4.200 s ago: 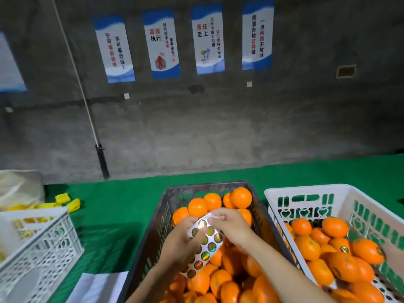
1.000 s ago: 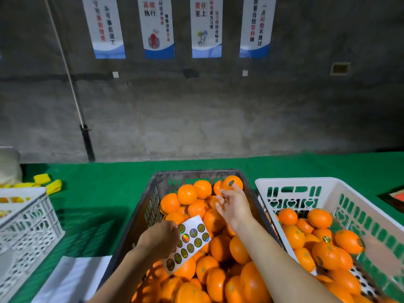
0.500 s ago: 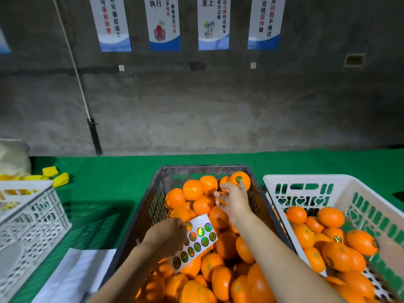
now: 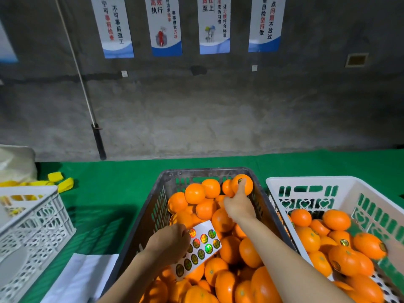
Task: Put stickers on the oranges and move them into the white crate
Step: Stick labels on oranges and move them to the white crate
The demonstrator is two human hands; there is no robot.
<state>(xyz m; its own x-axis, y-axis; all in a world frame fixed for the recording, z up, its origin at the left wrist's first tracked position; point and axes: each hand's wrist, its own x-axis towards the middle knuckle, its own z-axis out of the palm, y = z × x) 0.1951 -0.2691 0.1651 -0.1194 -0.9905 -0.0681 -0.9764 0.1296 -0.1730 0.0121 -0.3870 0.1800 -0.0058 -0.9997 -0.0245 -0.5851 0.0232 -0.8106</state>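
A dark grey crate (image 4: 153, 206) in the middle is heaped with oranges. My right hand (image 4: 237, 206) reaches to its far right corner and presses a thumb on the sticker of the top orange (image 4: 244, 184); the other fingers are hidden behind that orange. My left hand (image 4: 172, 241) pinches a white sticker sheet (image 4: 199, 248) with several shiny round stickers, held over the oranges near the crate's left side. The white crate (image 4: 306, 182) stands to the right and holds several stickered oranges (image 4: 336, 219).
A green mat (image 4: 109, 193) covers the table. Another white crate (image 4: 32, 226) stands at the left, with yellow pieces (image 4: 63, 182) and a pale bag (image 4: 15, 165) behind it. White paper (image 4: 80, 278) lies at the front left. A grey wall with posters rises behind.
My right hand has moved from the sticker sheet to the far orange and put a sticker on it; the thumb now presses on it. The left hand keeps the sheet, lowered slightly.
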